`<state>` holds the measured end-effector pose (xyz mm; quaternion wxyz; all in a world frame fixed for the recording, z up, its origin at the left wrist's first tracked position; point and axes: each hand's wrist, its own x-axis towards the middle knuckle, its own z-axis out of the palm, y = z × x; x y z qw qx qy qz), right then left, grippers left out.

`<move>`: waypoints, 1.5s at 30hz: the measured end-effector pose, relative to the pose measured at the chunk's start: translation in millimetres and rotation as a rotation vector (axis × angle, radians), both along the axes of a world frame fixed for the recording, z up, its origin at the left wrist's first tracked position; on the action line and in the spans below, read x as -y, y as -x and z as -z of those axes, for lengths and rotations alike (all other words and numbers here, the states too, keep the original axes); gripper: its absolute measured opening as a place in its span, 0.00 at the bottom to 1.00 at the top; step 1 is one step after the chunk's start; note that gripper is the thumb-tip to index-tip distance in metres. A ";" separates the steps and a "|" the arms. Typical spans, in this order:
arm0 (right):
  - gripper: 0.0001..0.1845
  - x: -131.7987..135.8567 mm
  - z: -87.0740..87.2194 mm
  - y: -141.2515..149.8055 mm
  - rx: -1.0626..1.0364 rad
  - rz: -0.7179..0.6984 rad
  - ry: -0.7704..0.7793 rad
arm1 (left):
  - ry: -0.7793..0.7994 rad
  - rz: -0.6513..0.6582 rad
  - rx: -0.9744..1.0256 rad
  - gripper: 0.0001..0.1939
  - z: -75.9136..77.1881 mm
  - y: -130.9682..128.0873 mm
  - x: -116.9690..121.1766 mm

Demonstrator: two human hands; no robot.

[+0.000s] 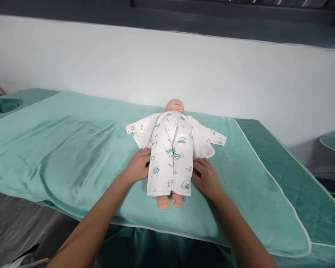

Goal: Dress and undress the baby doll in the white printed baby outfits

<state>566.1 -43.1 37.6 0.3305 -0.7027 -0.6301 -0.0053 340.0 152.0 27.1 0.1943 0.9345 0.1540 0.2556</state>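
Observation:
A baby doll (174,106) lies on its back on a green velvety blanket, head at the far side, bare feet (163,202) towards me. White printed baby pants (170,160) cover its legs and reach up over its front. A white baby shirt (146,128) with printed cuffs spreads out on both sides, sleeves stretched outward. My left hand (138,163) is closed at the left edge of the pants near the knee, its fingertips partly hidden. On the opposite edge, my right hand (207,178) grips in the same way, with curled fingers against the cloth.
The light green blanket (80,149) lies over a darker green padded cover (293,178). A white wall (100,63) rises right behind the doll. Dark green fabric (5,105) is bunched at the far left. Grey flooring (13,216) shows at the lower left.

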 end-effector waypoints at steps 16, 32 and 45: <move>0.13 -50.9 -23.4 -86.1 -0.286 0.709 0.267 | 0.373 -0.525 0.289 0.14 5.0 -1.9 -11.8; 0.17 -35.4 -36.1 24.7 0.175 0.159 -0.238 | 0.030 -0.969 -0.047 0.21 9.6 -13.4 -15.1; 0.03 -9.8 -30.9 -1.4 -0.153 -0.001 -0.061 | 0.132 -0.924 -0.048 0.14 4.1 -11.1 -15.6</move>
